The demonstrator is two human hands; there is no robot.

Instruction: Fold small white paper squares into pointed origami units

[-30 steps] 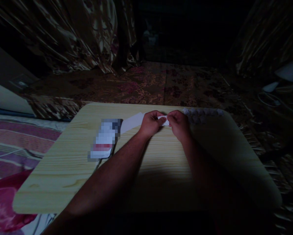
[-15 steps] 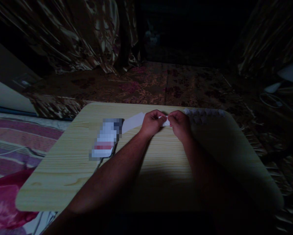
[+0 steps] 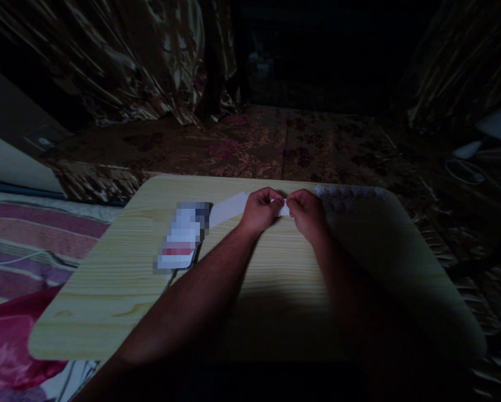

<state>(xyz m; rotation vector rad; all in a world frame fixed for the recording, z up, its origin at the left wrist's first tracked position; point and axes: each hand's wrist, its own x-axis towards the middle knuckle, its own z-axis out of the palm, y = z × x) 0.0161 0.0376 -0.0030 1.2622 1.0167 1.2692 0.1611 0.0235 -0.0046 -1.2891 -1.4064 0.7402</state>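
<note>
Between my two hands, near the far edge of the table, is a small folded piece of white paper (image 3: 283,209). My left hand (image 3: 262,210) pinches its left side with thumb and fingers. On the other side my right hand (image 3: 305,211) grips it the same way, thumb close to the left one. Most of the paper is hidden by the fingers. A flat strip of white paper (image 3: 229,209) lies just left of my left hand. Beyond my right hand sit several small pale folded paper pieces (image 3: 353,193) in rows, dim in the shadow.
A phone (image 3: 181,237), its screen blurred out, lies on the wooden table (image 3: 108,279) with a cable at its lower end. Striped bedding (image 3: 44,234) and a pink cloth (image 3: 15,340) are at the left. Curtains (image 3: 162,56) hang behind; a white lamp (image 3: 499,123) stands at right.
Both hands stay in almost the same place, still pinching the paper. The fingers have shifted slightly, and less of the paper shows between them.
</note>
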